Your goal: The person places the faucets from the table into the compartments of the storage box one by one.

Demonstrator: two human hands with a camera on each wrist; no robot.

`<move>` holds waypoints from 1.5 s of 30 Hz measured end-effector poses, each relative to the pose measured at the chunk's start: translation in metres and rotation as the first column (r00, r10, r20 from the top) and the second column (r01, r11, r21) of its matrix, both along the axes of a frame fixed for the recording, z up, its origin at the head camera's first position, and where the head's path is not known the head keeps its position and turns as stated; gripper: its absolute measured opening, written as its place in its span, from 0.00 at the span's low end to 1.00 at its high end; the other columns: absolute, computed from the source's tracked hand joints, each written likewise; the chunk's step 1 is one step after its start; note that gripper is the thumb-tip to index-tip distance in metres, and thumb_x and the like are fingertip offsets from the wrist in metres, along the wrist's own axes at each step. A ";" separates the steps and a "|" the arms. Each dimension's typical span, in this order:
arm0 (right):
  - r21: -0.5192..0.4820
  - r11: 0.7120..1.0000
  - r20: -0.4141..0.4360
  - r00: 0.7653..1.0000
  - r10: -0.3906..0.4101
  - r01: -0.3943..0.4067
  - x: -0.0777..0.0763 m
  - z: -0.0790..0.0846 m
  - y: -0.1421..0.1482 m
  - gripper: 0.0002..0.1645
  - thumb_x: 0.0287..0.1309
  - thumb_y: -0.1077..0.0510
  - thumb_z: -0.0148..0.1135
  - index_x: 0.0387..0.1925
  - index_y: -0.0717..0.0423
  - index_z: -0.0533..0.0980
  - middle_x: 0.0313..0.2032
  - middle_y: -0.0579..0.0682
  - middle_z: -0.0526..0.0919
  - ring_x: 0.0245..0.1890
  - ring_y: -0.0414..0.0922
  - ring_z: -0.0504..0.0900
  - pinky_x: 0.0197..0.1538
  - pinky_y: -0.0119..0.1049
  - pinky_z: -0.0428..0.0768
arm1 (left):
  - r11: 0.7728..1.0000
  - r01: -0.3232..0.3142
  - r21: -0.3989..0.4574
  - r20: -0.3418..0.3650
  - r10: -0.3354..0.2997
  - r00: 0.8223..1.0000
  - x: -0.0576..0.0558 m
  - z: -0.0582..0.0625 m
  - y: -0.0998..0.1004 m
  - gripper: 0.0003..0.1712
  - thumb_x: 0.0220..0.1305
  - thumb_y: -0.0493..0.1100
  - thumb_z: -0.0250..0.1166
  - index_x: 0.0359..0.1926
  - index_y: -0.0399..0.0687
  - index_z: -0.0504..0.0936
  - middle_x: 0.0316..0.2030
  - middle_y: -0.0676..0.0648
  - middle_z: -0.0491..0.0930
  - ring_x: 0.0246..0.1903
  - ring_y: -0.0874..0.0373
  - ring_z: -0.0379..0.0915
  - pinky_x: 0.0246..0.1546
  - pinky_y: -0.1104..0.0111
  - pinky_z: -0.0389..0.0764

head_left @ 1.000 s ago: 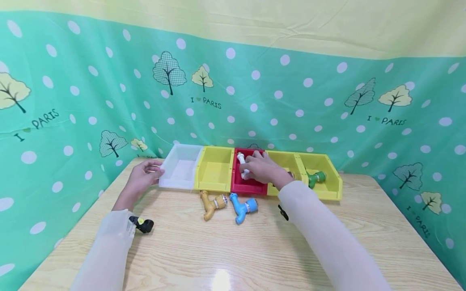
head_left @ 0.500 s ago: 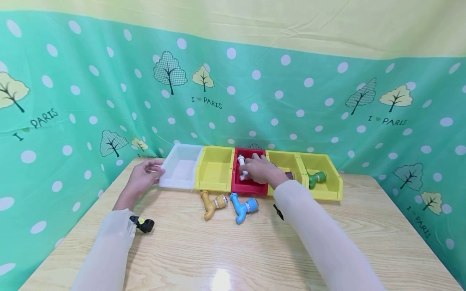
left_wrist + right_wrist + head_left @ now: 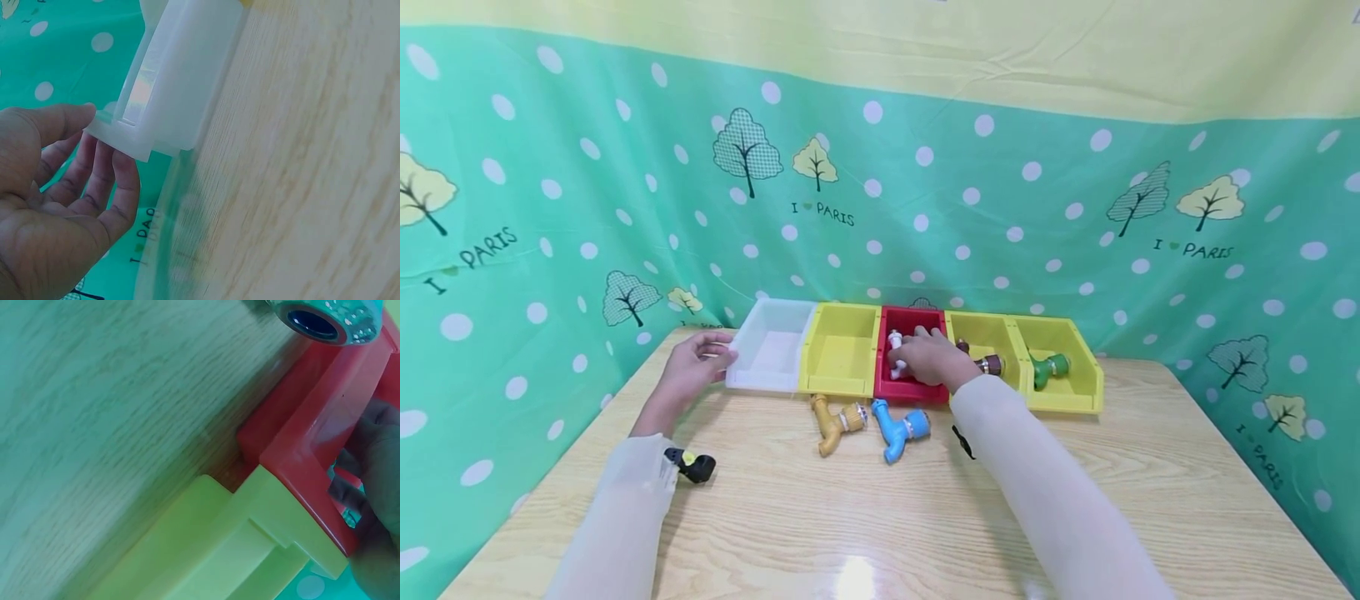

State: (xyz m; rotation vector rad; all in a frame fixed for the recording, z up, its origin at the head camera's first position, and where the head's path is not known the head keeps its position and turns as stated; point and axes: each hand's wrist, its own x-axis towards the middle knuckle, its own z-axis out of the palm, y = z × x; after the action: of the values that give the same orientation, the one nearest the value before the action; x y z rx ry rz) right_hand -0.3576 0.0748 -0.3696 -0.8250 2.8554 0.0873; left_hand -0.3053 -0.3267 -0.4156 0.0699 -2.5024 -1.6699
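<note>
In the head view, my right hand (image 3: 929, 357) is inside the red bin (image 3: 913, 390). Its fingers grip a white faucet (image 3: 896, 340), partly covered by the hand. The right wrist view shows some fingers (image 3: 381, 456) within the red walls, with the faucet out of sight. At the far left of the row, my left hand (image 3: 691, 368) pinches the rim of the white bin (image 3: 764, 383), thumb on top and fingertips under the edge in the left wrist view.
A tan faucet (image 3: 831, 427) and a blue faucet (image 3: 897, 432) lie on the wooden table (image 3: 760, 517) before the bins. One yellow bin (image 3: 841, 385) stands left of the red. Two more at right contain a brown faucet (image 3: 991, 365) and a green faucet (image 3: 1049, 369).
My right hand has lowered the white faucet deeper into the red bin, coming slightly toward me. More of the brown faucet shows. The left hand has stayed at the white bin.
</note>
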 end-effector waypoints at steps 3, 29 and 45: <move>-0.002 1.000 0.004 1.000 -0.010 0.010 -0.001 -0.003 0.000 0.41 0.51 0.56 0.80 0.66 0.34 0.76 0.63 0.51 0.76 0.63 0.51 0.67 0.71 0.54 0.68 | 1.000 0.000 0.007 0.003 0.000 1.000 0.000 0.000 0.000 0.25 0.74 0.42 0.64 0.66 0.37 0.71 0.54 0.39 0.72 0.48 0.52 0.73 0.44 0.69 0.87; 0.059 0.996 -0.112 0.990 0.081 -0.074 -0.004 -0.003 -0.001 0.37 0.57 0.52 0.76 0.68 0.36 0.75 0.65 0.52 0.76 0.64 0.52 0.69 0.72 0.55 0.68 | 1.000 0.012 0.011 -0.009 -0.012 1.000 0.002 0.000 -0.001 0.27 0.74 0.42 0.63 0.68 0.36 0.70 0.55 0.37 0.72 0.47 0.53 0.74 0.45 0.68 0.87; -0.001 0.992 -0.175 0.977 0.123 -0.125 0.009 0.018 0.013 0.37 0.57 0.49 0.76 0.68 0.40 0.75 0.63 0.50 0.75 0.64 0.52 0.68 0.69 0.57 0.71 | 1.000 0.000 -0.001 -0.006 0.000 1.000 0.001 -0.001 0.000 0.26 0.74 0.42 0.63 0.67 0.37 0.70 0.54 0.39 0.72 0.47 0.53 0.74 0.44 0.69 0.87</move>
State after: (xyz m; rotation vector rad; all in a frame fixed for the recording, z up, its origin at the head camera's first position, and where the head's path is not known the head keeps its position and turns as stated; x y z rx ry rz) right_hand -0.3482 0.0877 -0.3515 -1.0472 2.9651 0.1668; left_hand -0.3045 -0.3270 -0.4170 0.0644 -2.4985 -1.6670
